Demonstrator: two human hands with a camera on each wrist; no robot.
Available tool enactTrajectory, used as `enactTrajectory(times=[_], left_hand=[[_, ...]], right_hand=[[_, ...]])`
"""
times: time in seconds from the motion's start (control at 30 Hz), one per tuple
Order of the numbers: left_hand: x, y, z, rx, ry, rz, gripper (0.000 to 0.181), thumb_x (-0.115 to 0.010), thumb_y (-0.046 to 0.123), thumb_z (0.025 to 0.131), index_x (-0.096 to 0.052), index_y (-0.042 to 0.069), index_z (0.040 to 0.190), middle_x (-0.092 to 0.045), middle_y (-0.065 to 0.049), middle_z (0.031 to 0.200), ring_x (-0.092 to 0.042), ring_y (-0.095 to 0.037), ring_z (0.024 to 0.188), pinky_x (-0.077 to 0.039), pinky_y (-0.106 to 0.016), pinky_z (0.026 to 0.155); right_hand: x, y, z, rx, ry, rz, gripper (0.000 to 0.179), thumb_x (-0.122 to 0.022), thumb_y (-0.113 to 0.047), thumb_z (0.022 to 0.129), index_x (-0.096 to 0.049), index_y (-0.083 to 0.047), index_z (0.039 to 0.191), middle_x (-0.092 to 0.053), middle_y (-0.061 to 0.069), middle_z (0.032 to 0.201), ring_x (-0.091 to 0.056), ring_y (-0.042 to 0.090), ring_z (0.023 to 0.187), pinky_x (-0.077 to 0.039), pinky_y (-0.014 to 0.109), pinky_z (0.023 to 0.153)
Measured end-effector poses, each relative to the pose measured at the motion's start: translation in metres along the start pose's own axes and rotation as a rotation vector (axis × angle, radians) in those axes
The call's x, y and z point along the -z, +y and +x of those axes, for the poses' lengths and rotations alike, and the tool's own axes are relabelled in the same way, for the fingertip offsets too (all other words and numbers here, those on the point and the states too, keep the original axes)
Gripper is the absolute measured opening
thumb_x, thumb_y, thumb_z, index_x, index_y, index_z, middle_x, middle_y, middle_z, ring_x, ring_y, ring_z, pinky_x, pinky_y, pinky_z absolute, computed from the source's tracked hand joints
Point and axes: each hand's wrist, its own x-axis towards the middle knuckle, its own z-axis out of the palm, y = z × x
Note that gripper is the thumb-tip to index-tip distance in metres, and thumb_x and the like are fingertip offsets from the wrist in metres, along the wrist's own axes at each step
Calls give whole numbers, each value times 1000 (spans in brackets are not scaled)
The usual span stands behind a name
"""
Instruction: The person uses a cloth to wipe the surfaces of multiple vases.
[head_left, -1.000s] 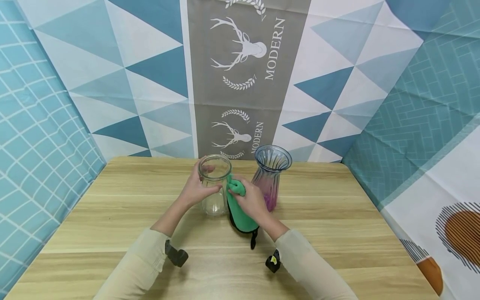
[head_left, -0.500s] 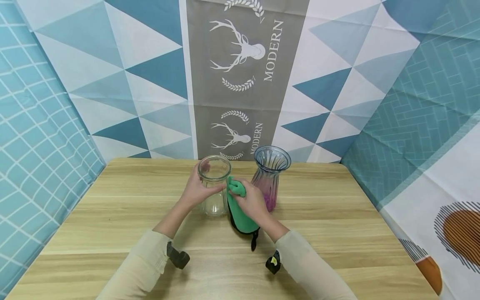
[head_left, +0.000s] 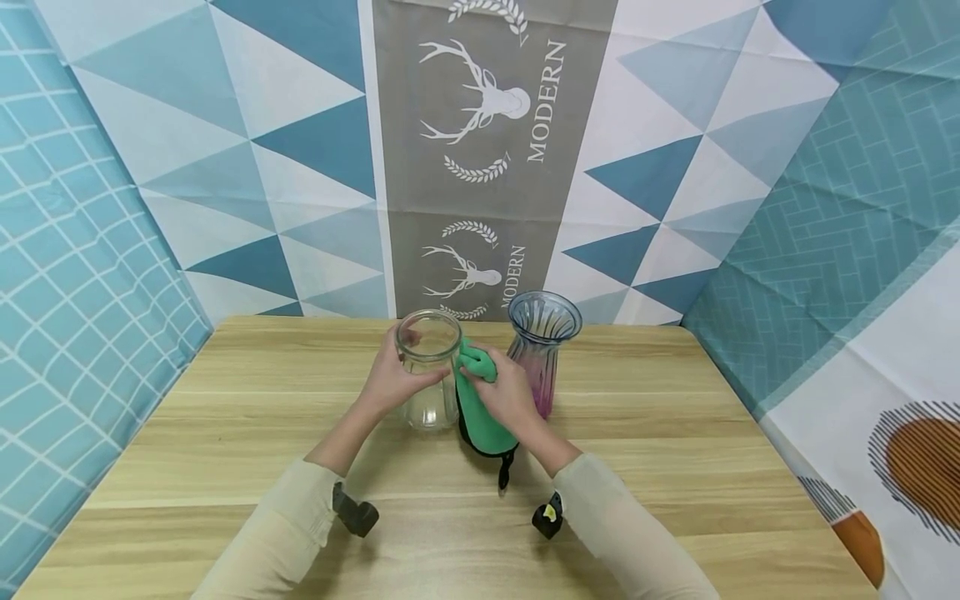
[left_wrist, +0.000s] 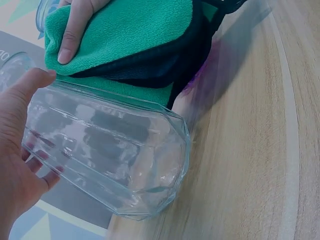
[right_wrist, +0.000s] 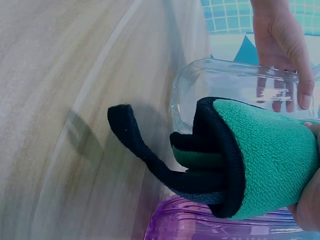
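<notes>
A clear glass jar (head_left: 429, 400) with a wide round mouth stands upright on the table. My left hand (head_left: 393, 375) grips it around the upper part, thumb on the near side and fingers behind the glass. In my right hand (head_left: 506, 392) is a folded green cloth (head_left: 487, 429) with black edging and a black hanging loop; its fingers pinch the bunched top. The cloth lies against the jar's right side, as the left wrist view shows with the green cloth (left_wrist: 125, 40) along the glass. Its loop (right_wrist: 135, 135) dangles in the right wrist view.
A fluted glass vase (head_left: 543, 333), blue at the flared rim and purple-pink below, stands just behind and right of my right hand. The wooden table (head_left: 225, 433) ends at a patterned cloth backdrop (head_left: 315, 167).
My right hand with the green cloth has shifted slightly up and to the right along the jar's side. The left hand keeps its grip, and the jar stays in place.
</notes>
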Motion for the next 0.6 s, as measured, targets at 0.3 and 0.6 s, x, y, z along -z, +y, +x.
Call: enactTrajectory(times=[0.3, 0.6], left_hand=[[1, 0, -1, 0, -8, -11, 94, -83, 18, 68, -26, 11, 143, -50, -18, 128, -47, -32, 124, -34, -54, 107], [2, 1, 0, -4, -28, -25, 95, -83, 13, 69, -24, 11, 144, -50, -19, 131, -45, -34, 127, -30, -56, 109]], right_hand=[[2, -4, 4, 16, -16, -17, 37, -71, -22, 84, -62, -12, 118, -69, 8, 108, -67, 23, 92, -54, 38, 76], [0, -5, 4, 8, -49, -22, 37, -71, -20, 83, -62, -13, 118, -70, 9, 106, -67, 23, 91, -54, 37, 76]])
